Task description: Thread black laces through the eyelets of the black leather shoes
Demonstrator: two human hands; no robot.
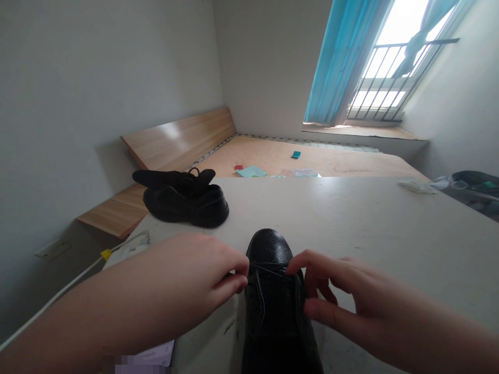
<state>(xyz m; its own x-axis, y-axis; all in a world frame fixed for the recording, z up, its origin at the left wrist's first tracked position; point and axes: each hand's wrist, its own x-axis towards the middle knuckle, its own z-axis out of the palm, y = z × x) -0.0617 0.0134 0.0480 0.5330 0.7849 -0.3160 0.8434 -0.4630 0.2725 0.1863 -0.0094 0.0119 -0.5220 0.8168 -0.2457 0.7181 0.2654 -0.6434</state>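
Note:
A black pebbled-leather lace-up shoe stands on the white table with its toe pointing away from me. Its thin black shoelace stretches across the top of the shoe. My left hand pinches the lace at the shoe's left side, and my right hand holds it at the right side. A second black shoe lies farther off at the table's left, with its tongue and upper folded back.
A white power strip with a white cable sits by the table's left edge. Beyond the table is a wooden bed frame holding small coloured items. A dark bin stands at the right, below a barred, blue-curtained window.

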